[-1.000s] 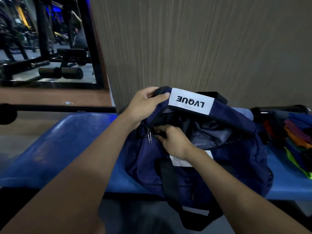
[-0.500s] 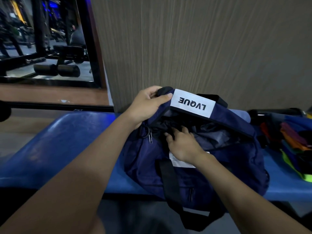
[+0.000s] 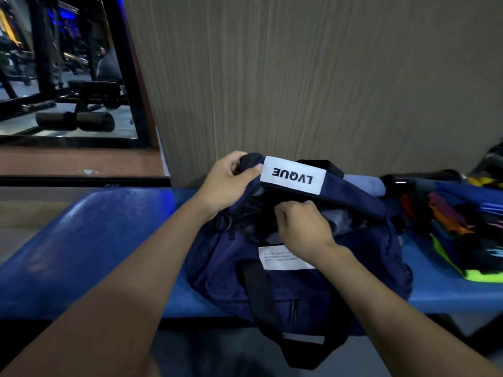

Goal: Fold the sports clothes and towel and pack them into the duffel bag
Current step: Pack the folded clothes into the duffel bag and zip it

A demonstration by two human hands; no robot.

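Note:
A navy duffel bag [image 3: 313,289] with a white LVQUE label lies on a blue padded bench [image 3: 89,240], its top open. My left hand [image 3: 227,183] grips the bag's far rim beside the label and holds it up. My right hand [image 3: 300,228] is at the near edge of the opening with its fingers curled inward; what they pinch is hidden. Grey and dark cloth [image 3: 340,219] shows inside the bag. A black strap [image 3: 261,300] hangs down the front.
A stack of folded colourful sports clothes [image 3: 462,235] sits on the bench to the right of the bag. A wood-grain wall panel [image 3: 299,77] rises directly behind. A mirror at the left reflects gym equipment [image 3: 73,121]. Bare bench lies left of the bag.
My right hand has shifted to the right along the bag's opening. My left hand keeps its grip on the far rim. The view has drifted slightly.

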